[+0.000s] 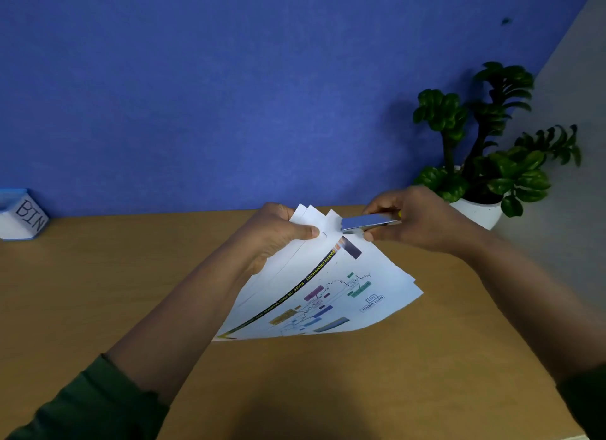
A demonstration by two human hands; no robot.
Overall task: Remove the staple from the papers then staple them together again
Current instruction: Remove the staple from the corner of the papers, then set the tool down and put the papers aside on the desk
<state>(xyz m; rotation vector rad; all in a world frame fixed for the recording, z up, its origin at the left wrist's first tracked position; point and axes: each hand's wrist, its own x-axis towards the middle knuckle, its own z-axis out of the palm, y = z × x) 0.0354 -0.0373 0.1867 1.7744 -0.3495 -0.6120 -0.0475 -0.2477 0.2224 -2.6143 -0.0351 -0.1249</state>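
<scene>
Left hand: your left hand [275,234] pinches the fanned papers [314,285] at their far corner, thumb on top; held above the desk [98,292]
Right hand: your right hand [413,221] grips the stapler [365,223]; its tip touches that same corner
Bin: a box marked BIN [23,214], far left of the papers

office desk | wooden desk [98,292] | blue partition [196,95] | potted plant [485,164]

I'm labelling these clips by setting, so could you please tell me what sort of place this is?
Probably an office desk: a wooden desk against a blue partition wall, a box marked BIN and a potted plant.
</scene>
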